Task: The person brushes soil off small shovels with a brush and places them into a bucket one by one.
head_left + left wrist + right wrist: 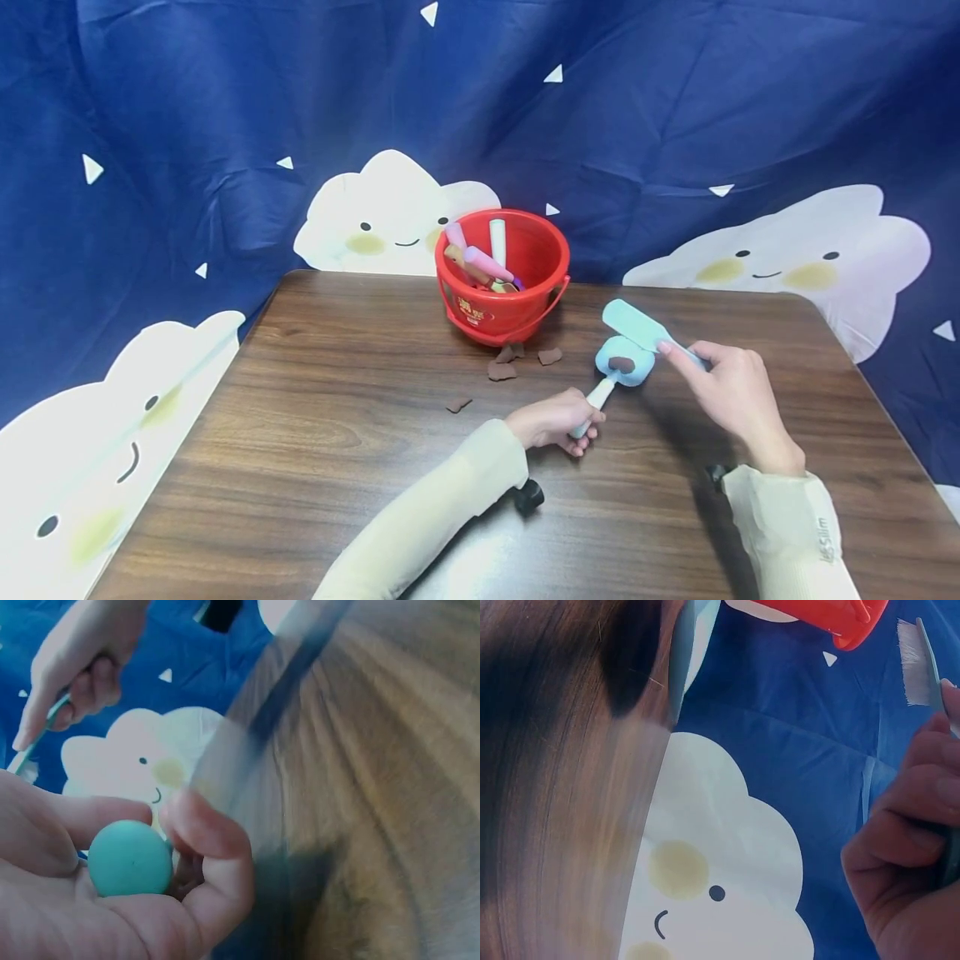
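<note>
My left hand (558, 419) grips the pale handle of a small light blue shovel (637, 372), whose round teal handle end (131, 859) shows in the left wrist view. A brown scrap (622, 364) lies in the shovel's blade. With curled fingers and an extended thumb, my right hand (738, 396) holds a light blue brush (630, 323) just above the blade. White bristles (915, 664) show on this brush in the right wrist view. Whether they touch the shovel is hidden. Several brown scraps (502, 371) lie on the table, left of the shovel.
A red bucket (491, 312) with a handle stands near the table's back edge, holding several pink, white and brown-handled items. The brown wooden table (337, 350) borders a dark blue cloth (600, 108) with cloud faces. Black wrist cameras (529, 497) are on both arms.
</note>
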The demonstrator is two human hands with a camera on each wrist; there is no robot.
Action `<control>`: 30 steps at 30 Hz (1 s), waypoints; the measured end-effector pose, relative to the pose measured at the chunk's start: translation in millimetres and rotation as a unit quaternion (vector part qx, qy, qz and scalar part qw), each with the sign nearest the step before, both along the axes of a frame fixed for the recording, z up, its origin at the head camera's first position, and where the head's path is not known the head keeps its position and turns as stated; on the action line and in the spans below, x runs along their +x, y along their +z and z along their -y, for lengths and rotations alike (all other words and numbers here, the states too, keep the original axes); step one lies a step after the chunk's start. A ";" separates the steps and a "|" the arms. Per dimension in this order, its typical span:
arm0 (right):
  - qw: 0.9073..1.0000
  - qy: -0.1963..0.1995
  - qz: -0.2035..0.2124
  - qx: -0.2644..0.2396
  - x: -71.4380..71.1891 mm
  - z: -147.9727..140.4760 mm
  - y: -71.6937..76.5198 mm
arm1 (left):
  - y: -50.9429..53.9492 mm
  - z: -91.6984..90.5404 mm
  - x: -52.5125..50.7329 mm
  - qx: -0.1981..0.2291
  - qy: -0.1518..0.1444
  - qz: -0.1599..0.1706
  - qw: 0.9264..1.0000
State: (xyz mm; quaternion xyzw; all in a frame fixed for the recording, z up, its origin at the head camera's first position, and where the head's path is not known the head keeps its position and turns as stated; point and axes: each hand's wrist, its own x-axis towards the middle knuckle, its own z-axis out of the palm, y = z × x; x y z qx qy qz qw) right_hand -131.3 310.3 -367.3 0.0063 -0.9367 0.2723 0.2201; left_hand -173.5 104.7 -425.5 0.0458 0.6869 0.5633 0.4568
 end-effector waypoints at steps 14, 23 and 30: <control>1.000 0.007 0.010 -0.007 1.7 6.0 1.9 | 1.3 29.7 26.0 0.096 -0.040 0.077 0.992; 1.000 0.024 0.008 -0.010 4.2 11.3 3.1 | 9.7 45.1 37.8 0.131 0.027 0.071 0.989; 0.999 0.051 0.016 -0.006 4.4 20.6 4.5 | 12.2 52.6 48.1 0.150 0.086 0.019 0.985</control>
